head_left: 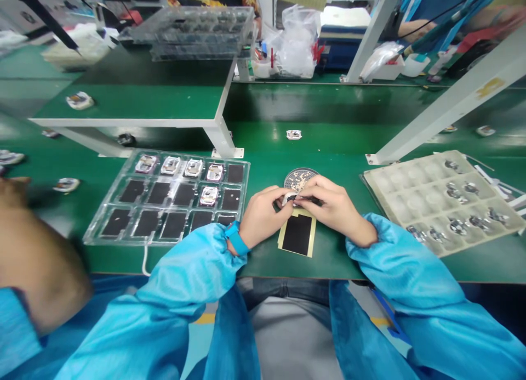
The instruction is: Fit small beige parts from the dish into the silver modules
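My left hand [265, 211] pinches a small white housing [289, 198] between thumb and fingertips. Close against it, my right hand [329, 202] has its fingers closed on a thin dark tool [304, 198], whose tip meets the housing. Beyond my fingertips lies a round dish [302, 177] of tiny pieces, partly hidden by my right hand. Under my hands, a black rectangular sheet with a yellow border [298, 234] lies flat on the green table.
A clear compartment tray [92, 234] with several housings stands left; a cream tray [394, 185] with metal parts stands right. One housing [293, 134] lies ahead. White shelf legs [224, 136] rise beyond. Another person's arm [41, 259] reaches in at far left.
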`<control>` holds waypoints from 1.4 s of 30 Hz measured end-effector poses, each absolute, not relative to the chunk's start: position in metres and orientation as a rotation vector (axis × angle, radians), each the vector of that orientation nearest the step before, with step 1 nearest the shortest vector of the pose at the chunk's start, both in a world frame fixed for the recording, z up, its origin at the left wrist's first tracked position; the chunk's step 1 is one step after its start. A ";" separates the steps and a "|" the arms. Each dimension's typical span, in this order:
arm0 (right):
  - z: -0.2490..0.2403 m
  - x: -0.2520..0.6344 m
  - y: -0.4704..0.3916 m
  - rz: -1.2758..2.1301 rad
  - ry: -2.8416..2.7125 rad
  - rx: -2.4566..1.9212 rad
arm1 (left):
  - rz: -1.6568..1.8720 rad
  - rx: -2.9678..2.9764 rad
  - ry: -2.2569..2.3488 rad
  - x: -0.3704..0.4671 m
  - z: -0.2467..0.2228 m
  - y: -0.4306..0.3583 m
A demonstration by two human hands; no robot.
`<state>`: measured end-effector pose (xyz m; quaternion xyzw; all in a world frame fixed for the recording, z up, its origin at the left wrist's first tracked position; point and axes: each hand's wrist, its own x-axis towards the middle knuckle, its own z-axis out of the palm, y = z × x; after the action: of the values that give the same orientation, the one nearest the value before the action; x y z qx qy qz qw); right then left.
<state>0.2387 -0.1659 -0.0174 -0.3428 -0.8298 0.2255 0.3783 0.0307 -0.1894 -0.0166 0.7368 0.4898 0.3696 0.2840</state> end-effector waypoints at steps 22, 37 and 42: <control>0.002 0.262 -0.149 0.542 -1.869 -1.132 | 0.492 2.306 1.873 0.024 -0.018 0.020; 0.011 0.263 -0.158 1.421 -1.816 -1.013 | 0.896 1.296 1.085 0.014 0.018 -0.073; 0.005 0.264 -0.157 1.110 -2.039 -1.053 | 0.777 0.851 0.871 0.013 0.020 -0.147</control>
<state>0.2638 -0.1569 0.0051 -0.3952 -0.7650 0.4165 0.2917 0.0125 -0.1465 0.0203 0.3894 0.3986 0.3556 0.7504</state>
